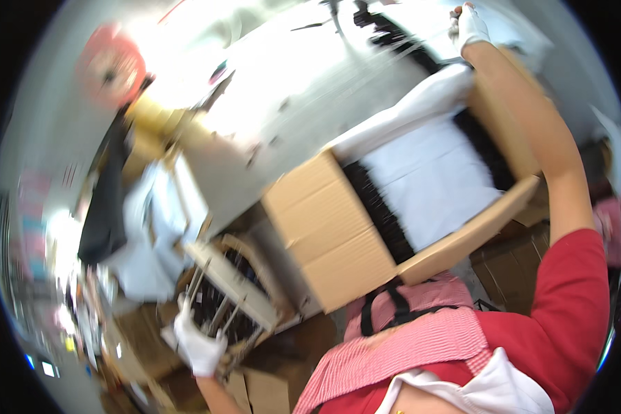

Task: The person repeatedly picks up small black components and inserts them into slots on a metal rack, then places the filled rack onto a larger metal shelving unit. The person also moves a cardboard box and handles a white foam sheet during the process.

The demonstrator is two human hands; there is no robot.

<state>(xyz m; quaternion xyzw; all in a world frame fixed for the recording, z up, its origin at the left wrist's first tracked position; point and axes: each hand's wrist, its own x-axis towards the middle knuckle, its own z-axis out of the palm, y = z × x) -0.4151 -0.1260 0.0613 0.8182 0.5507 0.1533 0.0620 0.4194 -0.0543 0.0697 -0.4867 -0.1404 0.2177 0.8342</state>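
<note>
My left hand [199, 343], in a white glove, is at the lower left beside a pale frame [234, 284] with thin rods. Its thumb and fingers are apart, and I see nothing held in it. My right hand [468, 29] reaches to the far upper right in a white glove with bare fingertips. Its fingers are curled, and what they hold, if anything, is too blurred to make out. Between my arms stands an open cardboard box [331, 234]. A white sheet [428, 183] covers its middle, with rows of black items [379, 210] showing along two sides.
A grey table [297, 103] carries black pieces [393, 34] at its far side. At the left are a red round object [112, 65], a yellow roll [155, 119] and pale blue plastic [152, 234]. Brown cartons [141, 341] stand low at the left.
</note>
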